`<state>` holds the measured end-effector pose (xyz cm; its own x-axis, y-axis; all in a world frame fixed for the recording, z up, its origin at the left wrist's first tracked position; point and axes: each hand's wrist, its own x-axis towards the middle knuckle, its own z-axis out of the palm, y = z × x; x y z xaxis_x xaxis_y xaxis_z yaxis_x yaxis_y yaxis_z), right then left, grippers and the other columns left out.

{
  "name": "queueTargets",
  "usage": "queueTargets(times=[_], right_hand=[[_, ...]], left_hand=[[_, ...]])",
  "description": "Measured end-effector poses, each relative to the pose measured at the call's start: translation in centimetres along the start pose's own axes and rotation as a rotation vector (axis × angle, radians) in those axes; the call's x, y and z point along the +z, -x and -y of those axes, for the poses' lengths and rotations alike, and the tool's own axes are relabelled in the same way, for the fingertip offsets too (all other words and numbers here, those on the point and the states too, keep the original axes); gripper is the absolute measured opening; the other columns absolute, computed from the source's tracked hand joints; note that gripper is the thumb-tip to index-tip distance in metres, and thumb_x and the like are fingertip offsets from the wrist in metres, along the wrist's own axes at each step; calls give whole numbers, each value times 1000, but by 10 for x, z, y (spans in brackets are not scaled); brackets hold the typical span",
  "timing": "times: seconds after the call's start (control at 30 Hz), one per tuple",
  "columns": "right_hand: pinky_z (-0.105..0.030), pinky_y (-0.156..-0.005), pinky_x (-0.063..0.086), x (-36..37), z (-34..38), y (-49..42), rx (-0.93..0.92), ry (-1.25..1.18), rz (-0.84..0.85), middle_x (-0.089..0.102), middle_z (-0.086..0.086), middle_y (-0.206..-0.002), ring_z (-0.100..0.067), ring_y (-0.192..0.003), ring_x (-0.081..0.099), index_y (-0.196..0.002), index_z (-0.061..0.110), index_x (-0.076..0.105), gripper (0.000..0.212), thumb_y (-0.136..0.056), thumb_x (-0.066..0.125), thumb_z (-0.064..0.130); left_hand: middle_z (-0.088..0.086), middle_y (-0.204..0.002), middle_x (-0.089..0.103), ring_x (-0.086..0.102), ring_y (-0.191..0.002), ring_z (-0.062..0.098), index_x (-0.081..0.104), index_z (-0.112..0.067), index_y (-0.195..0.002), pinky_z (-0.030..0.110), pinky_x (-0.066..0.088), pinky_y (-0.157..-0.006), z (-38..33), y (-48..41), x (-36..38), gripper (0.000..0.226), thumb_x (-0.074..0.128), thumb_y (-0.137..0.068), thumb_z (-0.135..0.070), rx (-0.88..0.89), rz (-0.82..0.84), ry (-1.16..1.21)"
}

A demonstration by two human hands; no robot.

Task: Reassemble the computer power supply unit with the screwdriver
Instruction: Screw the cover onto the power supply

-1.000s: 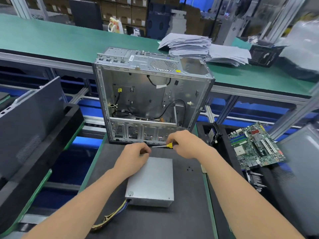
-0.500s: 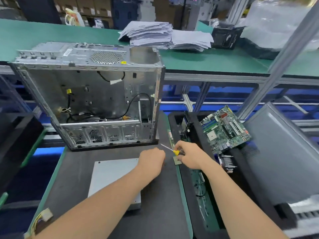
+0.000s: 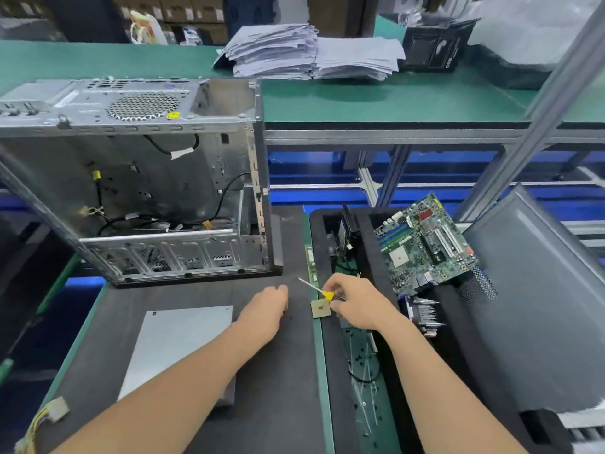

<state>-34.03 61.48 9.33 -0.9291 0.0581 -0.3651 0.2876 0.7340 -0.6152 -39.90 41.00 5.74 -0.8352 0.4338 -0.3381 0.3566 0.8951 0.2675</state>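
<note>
Pinching the screwdriver point(image 3: 322, 292) in our right hand point(image 3: 357, 303) above a small chip point(image 3: 320, 308), we rested our left hand point(image 3: 265, 309), fingers curled and its hold hidden, on the mat point(image 3: 268, 404) just right of the PSU point(image 3: 183, 342), which lay flat before the open case point(image 3: 147, 191).

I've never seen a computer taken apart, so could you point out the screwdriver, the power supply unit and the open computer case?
screwdriver point(image 3: 327, 294): head view, on its yellow handle.
power supply unit point(image 3: 176, 342): head view, on its flat grey top.
computer case point(image 3: 170, 191): head view, on its bare inner wall.
</note>
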Motion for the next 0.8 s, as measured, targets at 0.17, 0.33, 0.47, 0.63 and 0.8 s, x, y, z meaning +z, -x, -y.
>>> queueTargets(times=[0.17,0.33,0.47,0.63,0.8], right_hand=[[-23,-68,48,-1,1,-7,-38,-31,-10,64,1,-115,-17,-85,67,-107,35,59,25,-99,60,11],[-40,-73,63,-3,23,-3,-143,-219,-63,68,0,-111,-17,-74,74,-108,31,67,25,-95,65,9],[-43,-71,64,-2,50,0,-217,-374,-113,76,3,-101,-18,-75,78,-104,28,71,20,-93,73,12],[-43,-66,58,3,82,6,-293,-433,-143,77,6,-94,-20,-74,78,-101,27,75,19,-92,75,10],[-51,-70,61,16,110,9,-346,-415,-131,76,5,-91,-23,-73,77,-100,27,75,21,-91,74,8]], left_hand=[[10,-117,56,60,-104,32,55,-12,-108,43,51,-88,8,7,-4,21,48,-95,3,-46,-49,101],[5,-78,71,68,-64,17,56,-18,-86,34,56,-61,25,16,-35,24,61,-89,4,-51,-289,572],[2,-82,77,76,-72,15,65,-20,-91,19,54,-66,60,29,-64,19,80,-85,-11,-22,-363,867],[16,-90,75,75,-85,23,62,-6,-100,25,59,-78,101,51,-72,17,74,-91,-1,-24,-358,1425],[11,-99,77,75,-86,15,58,-7,-102,22,59,-78,125,65,-69,18,58,-97,10,-11,-336,1809]])
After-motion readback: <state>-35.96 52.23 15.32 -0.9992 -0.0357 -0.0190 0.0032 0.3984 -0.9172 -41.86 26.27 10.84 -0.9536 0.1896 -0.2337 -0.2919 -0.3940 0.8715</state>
